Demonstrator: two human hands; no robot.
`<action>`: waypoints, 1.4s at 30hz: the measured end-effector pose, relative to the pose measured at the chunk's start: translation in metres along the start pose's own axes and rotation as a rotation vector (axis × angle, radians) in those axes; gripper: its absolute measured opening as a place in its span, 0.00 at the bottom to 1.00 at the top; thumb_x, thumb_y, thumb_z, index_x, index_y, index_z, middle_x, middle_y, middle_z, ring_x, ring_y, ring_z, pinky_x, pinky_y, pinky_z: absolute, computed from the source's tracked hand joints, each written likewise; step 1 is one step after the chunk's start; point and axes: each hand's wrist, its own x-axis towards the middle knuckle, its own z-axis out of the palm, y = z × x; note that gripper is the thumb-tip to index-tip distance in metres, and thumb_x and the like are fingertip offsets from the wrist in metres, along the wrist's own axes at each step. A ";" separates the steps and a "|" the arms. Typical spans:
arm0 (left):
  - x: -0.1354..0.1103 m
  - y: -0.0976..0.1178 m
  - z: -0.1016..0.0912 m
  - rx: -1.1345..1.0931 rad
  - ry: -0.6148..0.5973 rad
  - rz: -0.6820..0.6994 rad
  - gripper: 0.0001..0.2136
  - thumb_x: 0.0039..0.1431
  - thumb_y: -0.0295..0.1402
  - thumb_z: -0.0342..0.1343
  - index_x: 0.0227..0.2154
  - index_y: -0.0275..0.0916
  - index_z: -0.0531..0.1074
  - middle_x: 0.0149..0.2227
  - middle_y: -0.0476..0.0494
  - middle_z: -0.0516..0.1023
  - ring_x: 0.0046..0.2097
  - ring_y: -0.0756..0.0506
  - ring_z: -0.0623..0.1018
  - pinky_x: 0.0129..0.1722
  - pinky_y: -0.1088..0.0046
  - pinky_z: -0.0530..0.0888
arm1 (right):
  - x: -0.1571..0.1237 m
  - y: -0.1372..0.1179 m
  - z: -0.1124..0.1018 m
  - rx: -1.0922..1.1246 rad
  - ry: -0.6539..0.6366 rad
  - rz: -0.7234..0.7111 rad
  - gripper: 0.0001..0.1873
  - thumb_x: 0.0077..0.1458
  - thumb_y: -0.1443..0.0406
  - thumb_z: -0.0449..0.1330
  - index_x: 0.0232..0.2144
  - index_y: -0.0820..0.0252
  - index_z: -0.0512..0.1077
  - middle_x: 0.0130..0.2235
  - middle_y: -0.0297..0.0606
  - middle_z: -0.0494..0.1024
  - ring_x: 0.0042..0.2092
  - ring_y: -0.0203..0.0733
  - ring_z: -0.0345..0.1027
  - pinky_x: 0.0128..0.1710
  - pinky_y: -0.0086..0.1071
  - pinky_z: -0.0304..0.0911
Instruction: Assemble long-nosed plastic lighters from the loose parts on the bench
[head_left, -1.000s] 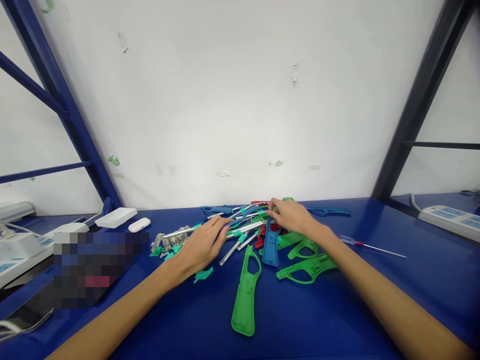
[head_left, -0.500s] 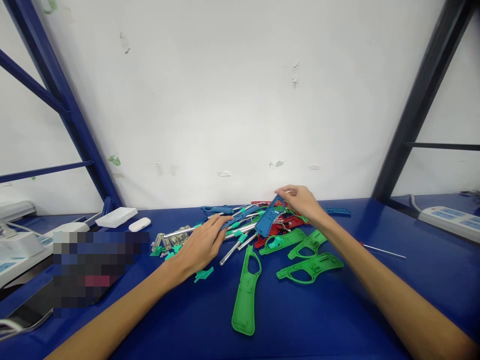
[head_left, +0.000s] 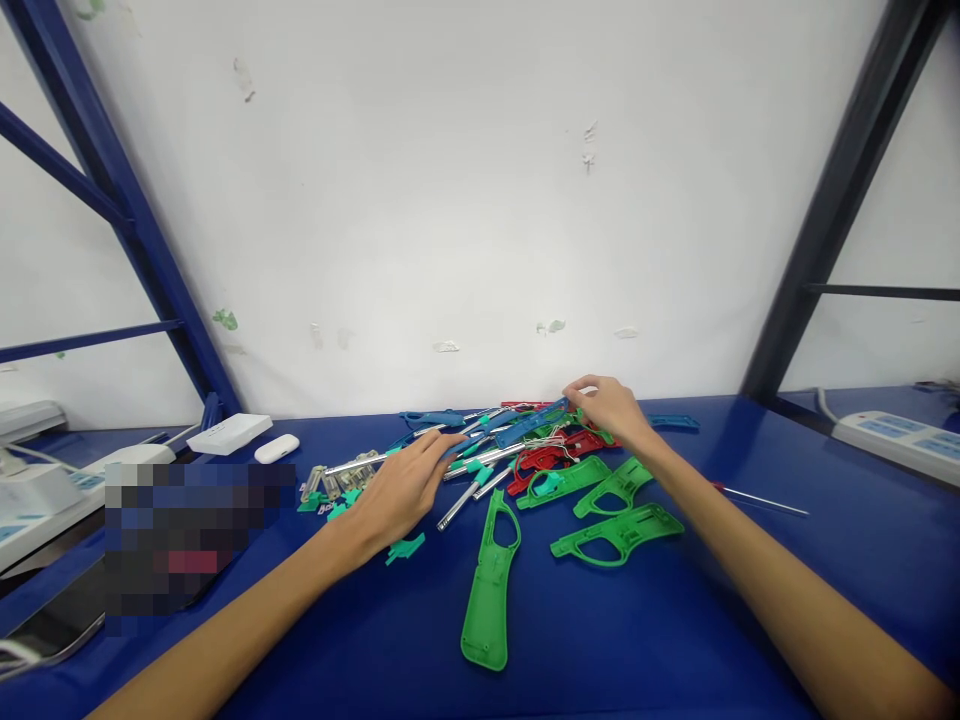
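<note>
Right now, the right hand (head_left: 606, 405) pinches one end of a blue plastic shell half (head_left: 525, 426), which slants down toward the left over the heap at the back of the blue table (head_left: 375, 650). Beside it, the left hand (head_left: 405, 480) has thumb and fingers closed on a blue part (head_left: 453, 450), mostly hidden by the fingers. Around them lie metal tubes (head_left: 459, 505) and red shell halves (head_left: 581, 443).

Nearer, a green shell half (head_left: 487, 600) rests with its hollow side up, like a shallow tray. A teal clip (head_left: 550, 485) lies at another green shell (head_left: 577, 476); whether inside or on top, I cannot tell. Farther left sit a white box (head_left: 229, 434) and a closed white earbud case (head_left: 277, 449), their contents out of sight.
</note>
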 end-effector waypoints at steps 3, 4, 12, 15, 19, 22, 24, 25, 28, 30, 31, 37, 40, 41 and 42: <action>0.000 0.002 0.000 -0.013 0.017 -0.015 0.16 0.74 0.35 0.57 0.61 0.39 0.71 0.55 0.39 0.78 0.52 0.40 0.81 0.51 0.54 0.81 | -0.005 -0.002 0.004 -0.115 0.023 -0.005 0.18 0.69 0.58 0.63 0.57 0.58 0.73 0.57 0.45 0.77 0.52 0.48 0.76 0.50 0.48 0.75; 0.000 0.002 -0.001 -0.016 0.023 -0.022 0.17 0.74 0.35 0.57 0.61 0.39 0.70 0.55 0.38 0.78 0.52 0.40 0.81 0.51 0.54 0.81 | -0.007 -0.003 0.005 -0.153 0.031 -0.009 0.18 0.69 0.58 0.63 0.57 0.58 0.73 0.57 0.45 0.77 0.52 0.49 0.76 0.51 0.48 0.75; 0.002 0.005 -0.002 -0.009 0.020 -0.073 0.15 0.73 0.38 0.58 0.58 0.38 0.72 0.50 0.41 0.80 0.44 0.43 0.82 0.45 0.59 0.82 | -0.018 -0.014 0.005 -0.306 0.068 -0.090 0.18 0.69 0.58 0.63 0.57 0.58 0.74 0.57 0.44 0.77 0.52 0.48 0.76 0.51 0.48 0.75; 0.002 0.007 -0.003 0.000 -0.005 -0.092 0.14 0.73 0.39 0.58 0.55 0.38 0.73 0.47 0.42 0.80 0.41 0.45 0.82 0.42 0.62 0.82 | -0.021 -0.021 0.004 -0.295 0.066 -0.164 0.18 0.69 0.58 0.63 0.56 0.58 0.74 0.57 0.44 0.77 0.51 0.48 0.76 0.50 0.47 0.75; 0.003 0.009 -0.004 0.003 -0.032 -0.110 0.14 0.73 0.39 0.59 0.54 0.37 0.74 0.45 0.43 0.80 0.38 0.46 0.81 0.39 0.65 0.82 | -0.029 -0.033 0.004 -0.246 0.029 -0.335 0.17 0.69 0.58 0.63 0.56 0.58 0.74 0.56 0.44 0.78 0.50 0.47 0.77 0.49 0.47 0.75; 0.002 0.010 -0.004 0.002 -0.041 -0.114 0.14 0.73 0.39 0.59 0.54 0.37 0.74 0.43 0.44 0.80 0.36 0.47 0.81 0.37 0.66 0.81 | -0.043 -0.046 0.006 -0.197 -0.046 -0.511 0.17 0.69 0.58 0.63 0.55 0.59 0.74 0.54 0.43 0.79 0.48 0.46 0.77 0.48 0.45 0.76; 0.002 0.010 -0.004 0.002 -0.041 -0.113 0.14 0.73 0.39 0.59 0.54 0.37 0.74 0.42 0.45 0.80 0.36 0.47 0.81 0.37 0.66 0.81 | -0.054 -0.055 0.007 -0.163 -0.108 -0.629 0.16 0.70 0.57 0.62 0.54 0.59 0.75 0.52 0.42 0.80 0.46 0.44 0.78 0.47 0.44 0.76; 0.001 0.010 -0.003 0.002 -0.041 -0.110 0.14 0.73 0.39 0.59 0.54 0.37 0.74 0.42 0.45 0.80 0.36 0.47 0.81 0.37 0.66 0.81 | -0.060 -0.059 0.008 -0.146 -0.136 -0.680 0.15 0.70 0.57 0.62 0.53 0.59 0.75 0.51 0.42 0.80 0.45 0.43 0.78 0.46 0.43 0.76; 0.000 0.011 -0.002 0.003 -0.046 -0.097 0.14 0.73 0.39 0.59 0.54 0.37 0.74 0.44 0.44 0.80 0.37 0.47 0.81 0.38 0.65 0.82 | -0.074 -0.069 0.011 -0.100 -0.195 -0.790 0.15 0.71 0.56 0.61 0.51 0.60 0.76 0.45 0.39 0.81 0.40 0.41 0.78 0.43 0.41 0.76; -0.001 0.010 -0.001 0.003 -0.048 -0.086 0.15 0.73 0.39 0.59 0.55 0.37 0.73 0.45 0.43 0.80 0.39 0.46 0.81 0.40 0.64 0.82 | -0.080 -0.073 0.013 -0.077 -0.205 -0.827 0.15 0.72 0.56 0.60 0.51 0.60 0.76 0.42 0.37 0.81 0.39 0.40 0.78 0.43 0.41 0.76; -0.001 0.010 0.000 0.004 -0.048 -0.081 0.15 0.73 0.39 0.59 0.55 0.38 0.73 0.46 0.43 0.80 0.39 0.46 0.81 0.40 0.64 0.82 | -0.082 -0.074 0.014 -0.070 -0.207 -0.839 0.15 0.72 0.57 0.60 0.51 0.61 0.76 0.42 0.37 0.81 0.38 0.40 0.78 0.43 0.41 0.76; -0.001 0.008 0.001 0.004 -0.049 -0.058 0.15 0.73 0.39 0.59 0.56 0.38 0.73 0.48 0.41 0.80 0.43 0.44 0.82 0.43 0.61 0.82 | -0.087 -0.076 0.016 -0.085 -0.224 -0.879 0.14 0.71 0.57 0.61 0.50 0.61 0.76 0.41 0.36 0.81 0.38 0.40 0.78 0.42 0.40 0.76; -0.001 0.008 0.001 0.008 -0.059 -0.043 0.15 0.73 0.39 0.59 0.56 0.38 0.73 0.48 0.41 0.80 0.43 0.44 0.82 0.43 0.61 0.82 | -0.088 -0.076 0.018 -0.118 -0.235 -0.887 0.13 0.70 0.58 0.62 0.49 0.61 0.76 0.42 0.37 0.81 0.39 0.40 0.78 0.42 0.40 0.76; -0.001 0.009 0.001 0.010 -0.061 -0.039 0.15 0.73 0.39 0.59 0.56 0.38 0.73 0.48 0.41 0.80 0.43 0.44 0.82 0.43 0.61 0.82 | -0.088 -0.077 0.019 -0.130 -0.236 -0.887 0.13 0.70 0.58 0.62 0.49 0.61 0.76 0.43 0.37 0.81 0.39 0.41 0.78 0.42 0.40 0.76; -0.001 0.009 0.001 0.012 -0.061 -0.035 0.15 0.73 0.39 0.58 0.56 0.38 0.73 0.48 0.41 0.80 0.43 0.44 0.82 0.44 0.61 0.82 | -0.088 -0.077 0.020 -0.140 -0.237 -0.886 0.13 0.70 0.58 0.62 0.48 0.61 0.76 0.43 0.37 0.81 0.39 0.41 0.78 0.42 0.40 0.76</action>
